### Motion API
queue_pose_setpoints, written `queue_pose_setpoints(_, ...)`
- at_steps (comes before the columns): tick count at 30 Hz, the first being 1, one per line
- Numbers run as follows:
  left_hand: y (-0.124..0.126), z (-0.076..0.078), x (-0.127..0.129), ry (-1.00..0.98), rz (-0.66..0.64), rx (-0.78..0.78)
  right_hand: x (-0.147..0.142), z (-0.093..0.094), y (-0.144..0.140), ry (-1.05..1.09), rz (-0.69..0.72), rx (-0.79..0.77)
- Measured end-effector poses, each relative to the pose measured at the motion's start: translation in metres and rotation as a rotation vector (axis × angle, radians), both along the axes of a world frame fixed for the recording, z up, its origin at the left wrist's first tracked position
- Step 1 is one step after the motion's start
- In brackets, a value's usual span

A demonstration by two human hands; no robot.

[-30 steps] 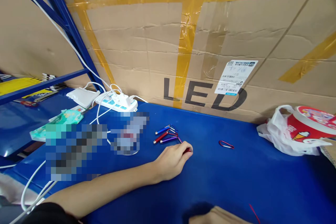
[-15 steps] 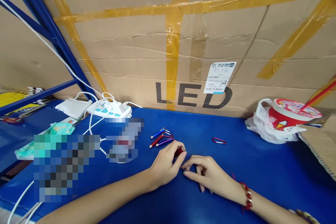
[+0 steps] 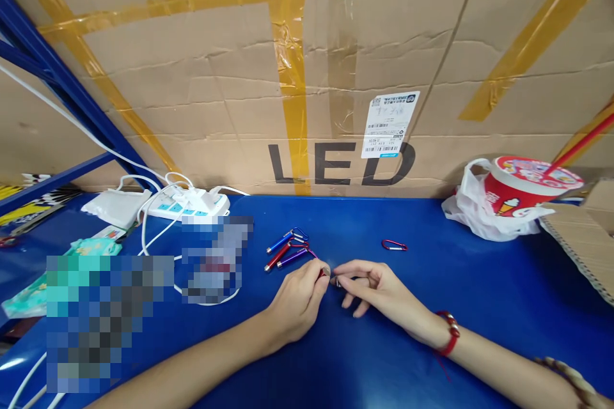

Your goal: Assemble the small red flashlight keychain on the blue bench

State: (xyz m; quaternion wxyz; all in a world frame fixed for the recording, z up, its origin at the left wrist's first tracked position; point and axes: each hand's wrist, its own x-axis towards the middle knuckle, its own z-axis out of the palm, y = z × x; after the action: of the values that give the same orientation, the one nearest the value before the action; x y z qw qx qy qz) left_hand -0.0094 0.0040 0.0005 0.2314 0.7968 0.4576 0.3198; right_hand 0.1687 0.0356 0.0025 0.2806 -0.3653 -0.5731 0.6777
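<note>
Two hands are met fingertip to fingertip over the blue tabletop point(image 3: 480, 281). A small red keychain flashlight point(image 3: 325, 271) is pinched by the left hand point(image 3: 298, 302), only its tip showing past the fingers. The right hand point(image 3: 378, 291) is closed thumb to forefinger just beside that tip; whether something is held cannot be told. Three keychain flashlights point(image 3: 288, 249) are laid just behind, a red carabiner point(image 3: 394, 245) farther right.
</note>
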Motion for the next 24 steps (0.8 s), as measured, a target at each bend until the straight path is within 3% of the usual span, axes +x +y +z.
queue_pose_setpoints(8,0.003,0.0,0.0,0.017,-0.077,-0.062,0.002,0.001,0.004,0.075,-0.038,-0.147)
queue_pose_setpoints(16,0.005,-0.011,0.003,0.009,-0.159,0.173,0.004,-0.003,0.006,0.083,0.038,-0.173)
queue_pose_setpoints(24,0.006,-0.015,0.001,-0.057,-0.203,0.243,0.005,-0.003,0.007,0.09,0.041,-0.195)
